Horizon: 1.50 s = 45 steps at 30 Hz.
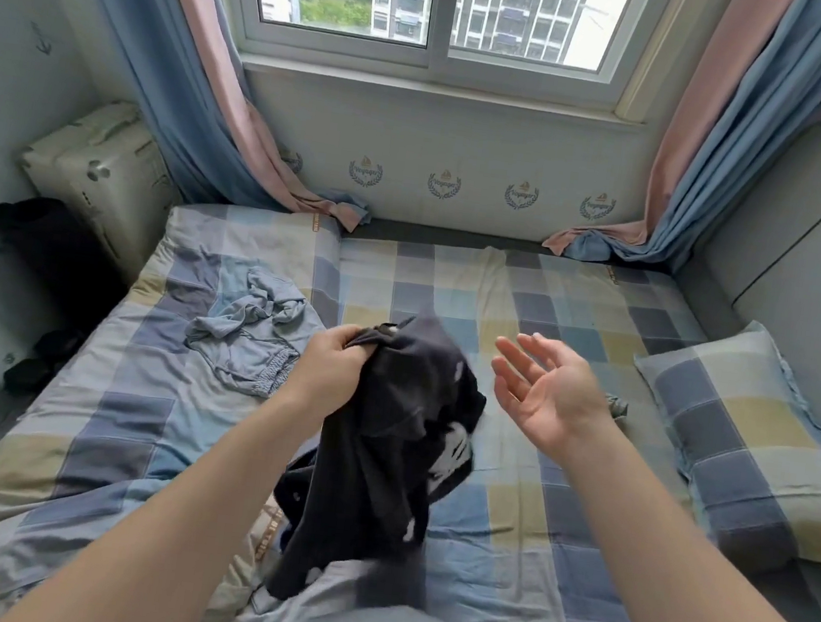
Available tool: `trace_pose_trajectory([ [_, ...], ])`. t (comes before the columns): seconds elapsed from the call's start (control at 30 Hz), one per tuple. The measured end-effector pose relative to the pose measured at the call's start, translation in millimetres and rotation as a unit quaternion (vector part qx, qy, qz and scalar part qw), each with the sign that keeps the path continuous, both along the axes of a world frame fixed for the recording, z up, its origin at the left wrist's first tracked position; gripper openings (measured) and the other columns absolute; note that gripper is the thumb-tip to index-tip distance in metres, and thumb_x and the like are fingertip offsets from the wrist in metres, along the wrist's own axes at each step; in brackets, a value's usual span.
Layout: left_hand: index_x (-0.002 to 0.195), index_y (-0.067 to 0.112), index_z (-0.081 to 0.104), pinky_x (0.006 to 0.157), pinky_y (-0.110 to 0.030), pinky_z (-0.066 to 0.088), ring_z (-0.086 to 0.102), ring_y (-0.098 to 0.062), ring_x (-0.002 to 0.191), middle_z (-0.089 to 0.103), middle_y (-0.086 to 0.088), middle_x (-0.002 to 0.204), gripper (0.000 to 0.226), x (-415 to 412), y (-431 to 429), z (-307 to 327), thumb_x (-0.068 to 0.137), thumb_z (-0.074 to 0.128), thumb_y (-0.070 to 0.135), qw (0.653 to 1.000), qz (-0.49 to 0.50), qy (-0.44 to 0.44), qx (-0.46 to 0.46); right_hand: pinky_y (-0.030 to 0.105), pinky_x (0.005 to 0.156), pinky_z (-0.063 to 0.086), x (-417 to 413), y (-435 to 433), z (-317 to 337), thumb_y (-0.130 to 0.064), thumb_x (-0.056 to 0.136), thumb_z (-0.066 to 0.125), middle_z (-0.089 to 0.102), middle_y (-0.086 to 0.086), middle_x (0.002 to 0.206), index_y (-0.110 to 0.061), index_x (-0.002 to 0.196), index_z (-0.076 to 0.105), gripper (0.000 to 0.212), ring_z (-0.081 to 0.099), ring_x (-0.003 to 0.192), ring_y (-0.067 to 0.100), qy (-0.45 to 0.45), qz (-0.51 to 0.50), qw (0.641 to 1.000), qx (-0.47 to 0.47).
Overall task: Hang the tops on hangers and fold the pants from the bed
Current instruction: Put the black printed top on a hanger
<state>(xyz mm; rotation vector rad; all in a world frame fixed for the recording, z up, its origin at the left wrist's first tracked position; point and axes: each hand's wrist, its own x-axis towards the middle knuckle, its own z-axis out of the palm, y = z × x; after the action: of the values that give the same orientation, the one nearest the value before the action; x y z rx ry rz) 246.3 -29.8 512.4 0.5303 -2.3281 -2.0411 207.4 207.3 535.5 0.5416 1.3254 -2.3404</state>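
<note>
Here the left hand (334, 368) grips a soft, floppy dark top (382, 441) with white marks; its shape is hard to see. The right hand (551, 390) is wide, holding nothing. Crumpled blue pants (250, 337) lie left on the checked bed (532, 481).

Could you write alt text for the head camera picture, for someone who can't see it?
A person's left hand grips a dark garment above a checked bed, the right hand open beside it. Crumpled blue clothing lies to the left.

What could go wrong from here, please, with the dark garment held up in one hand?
1. The left grip holds the dark garment by one bunched part only, so it could slip onto the bed.
2. It hangs twisted, so the open right grip might catch the wrong layer.
</note>
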Motion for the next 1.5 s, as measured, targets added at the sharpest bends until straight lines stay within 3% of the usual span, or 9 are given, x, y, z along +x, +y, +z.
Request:
trace_pose_trajectory([
  [0.17, 0.087, 0.015, 0.075, 0.064, -0.028, 0.055, 0.068, -0.018, 0.068, 0.073, -0.006, 0.075, 0.022, 6, 11, 2, 0.1, 0.057, 0.012, 0.995, -0.042, -0.06, 0.066, 0.034, 0.073, 0.058, 11, -14, -7, -0.02, 0.101, 0.056, 0.077, 0.005, 0.106, -0.015, 0.122, 0.06, 0.022, 0.074, 0.088, 0.021, 0.075, 0.114, 0.977, 0.161],
  [0.4, 0.077, 0.012, 0.077, 0.057, -0.026, 0.055, 0.069, -0.022, 0.064, 0.072, -0.013, 0.076, 0.027, 9, 5, 35, 0.098, 0.06, 0.012, 0.98, -0.059, -0.048, 0.184, 0.033, 0.11, 0.042, 33, -43, -34, -0.036, 0.077, 0.081, 0.057, -0.011, 0.138, -0.041, 0.141, 0.045, 0.074, 0.051, 0.13, 0.006, 0.231, 0.382, 0.851, 0.277],
  [0.53, 0.09, 0.006, 0.073, 0.062, -0.029, 0.057, 0.069, -0.022, 0.067, 0.071, -0.013, 0.079, 0.018, 8, -1, 48, 0.097, 0.057, 0.009, 0.965, -0.059, -0.036, 0.251, 0.027, 0.098, 0.05, 41, -56, -49, -0.041, 0.08, 0.08, 0.065, -0.021, 0.124, -0.048, 0.129, 0.053, 0.056, 0.059, 0.119, -0.002, 0.257, 0.434, 0.819, 0.273],
  [0.7, 0.104, -0.001, 0.069, 0.069, -0.028, 0.059, 0.071, -0.021, 0.079, 0.072, -0.013, 0.088, 0.018, 8, -9, 43, 0.099, 0.053, 0.005, 0.947, -0.069, -0.019, 0.314, 0.052, 0.076, 0.052, 27, -53, -47, -0.015, 0.093, 0.052, 0.068, 0.008, 0.082, -0.012, 0.089, 0.064, 0.012, 0.061, 0.077, 0.021, 0.343, 0.256, 0.815, 0.391],
  [0.83, 0.121, 0.016, 0.063, 0.081, -0.03, 0.051, 0.066, -0.016, 0.097, 0.071, 0.0, 0.109, 0.023, 6, -14, 23, 0.098, 0.06, 0.013, 0.978, -0.017, -0.032, 0.203, 0.025, 0.057, 0.042, 11, -35, -32, -0.003, 0.095, 0.048, 0.062, -0.003, 0.069, -0.015, 0.086, 0.063, 0.021, 0.051, 0.062, 0.008, 0.3, 0.168, 0.843, 0.415],
  [0.93, 0.118, 0.019, 0.062, 0.091, -0.038, 0.049, 0.063, -0.017, 0.101, 0.068, 0.0, 0.115, 0.025, 5, -15, 11, 0.094, 0.068, 0.014, 0.996, -0.008, -0.031, 0.079, 0.026, 0.056, 0.041, 4, -27, -26, -0.005, 0.094, 0.055, 0.064, 0.003, 0.071, -0.017, 0.086, 0.062, 0.015, 0.052, 0.06, 0.011, 0.272, 0.135, 0.853, 0.425],
  [1.1, 0.099, 0.021, 0.067, 0.073, -0.031, 0.055, 0.068, -0.003, 0.072, 0.075, 0.007, 0.088, 0.018, 14, 10, -5, 0.085, 0.079, 0.023, 0.985, -0.161, -0.05, -0.033, 0.018, 0.044, 0.038, 5, -26, -11, -0.003, 0.087, 0.06, 0.07, 0.003, 0.071, -0.018, 0.088, 0.061, 0.015, 0.051, 0.048, 0.008, 0.245, 0.138, 0.848, 0.448],
  [1.3, 0.103, 0.033, 0.055, 0.075, -0.02, 0.052, 0.066, 0.001, 0.087, 0.066, 0.015, 0.102, 0.038, 16, 56, -26, 0.074, 0.08, 0.037, 0.967, -0.232, 0.002, -0.105, 0.021, 0.059, 0.049, 16, -38, 17, 0.001, 0.081, 0.059, 0.072, 0.007, 0.08, -0.017, 0.086, 0.066, 0.02, 0.064, 0.065, 0.01, 0.283, 0.168, 0.833, 0.445],
  [1.5, 0.082, 0.025, 0.051, 0.058, -0.029, 0.045, 0.059, -0.018, 0.073, 0.061, 0.004, 0.077, 0.023, 19, 60, -45, 0.082, 0.053, 0.002, 0.957, -0.17, 0.013, -0.236, 0.022, 0.055, 0.047, 11, -34, 34, -0.001, 0.077, 0.062, 0.071, 0.01, 0.075, -0.021, 0.082, 0.067, 0.021, 0.06, 0.061, 0.011, 0.33, 0.128, 0.833, 0.425],
])
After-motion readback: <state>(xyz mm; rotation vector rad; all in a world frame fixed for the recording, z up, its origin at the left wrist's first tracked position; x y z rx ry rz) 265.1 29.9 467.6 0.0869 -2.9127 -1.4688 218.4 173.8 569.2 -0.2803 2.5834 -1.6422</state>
